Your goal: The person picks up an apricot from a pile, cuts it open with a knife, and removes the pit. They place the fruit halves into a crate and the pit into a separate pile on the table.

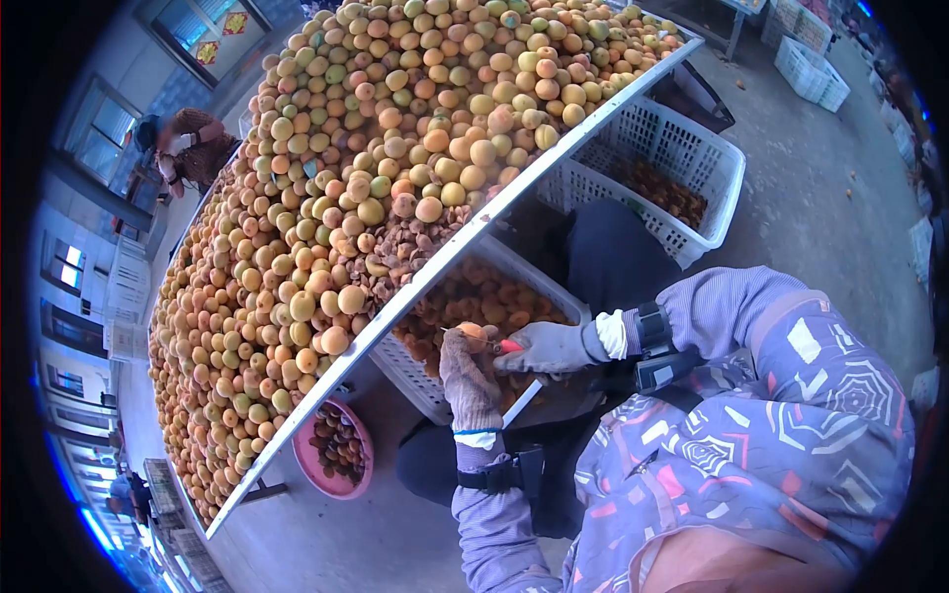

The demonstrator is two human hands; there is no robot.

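— Nearest first. What have we got?
— Our purple patterned top [682,445], then both gloved hands, close together. Left hand [469,383], in a beige-grey knitted glove: fingers curled round a small, round orange fruit [473,334]. Right hand [552,348], in a smooth grey glove: fingers wrapped on a red-handled tool [510,346].
— How open are they?
— Left, bent to the fruit's width; right, closed on the handle. Tool's working end: hidden from us, contact point unclear.
— Step in hand?
— We judge the tool is being worked at the fruit. Next move calls for a steady left hold and a controlled right wrist, bare edge clear of the glove.
— Under the hands?
— White slatted plastic crate [407,378], holding orange-brown fruit pieces [492,296]. Fruit in hand sits above it.
— Beyond?
— Broad bench with a pale raised edge [346,368], heaped with yellow-orange round fruit [297,306]; browned, wrinkled pieces [400,242] by the edge. Left of the crate, a round pink basin [302,457] on the floor, dark pieces inside. Right, a second white crate [730,188], part-filled.
— Farthest?
— Another person [198,148] bends across the bench; stacked white crates [813,74] upper right.
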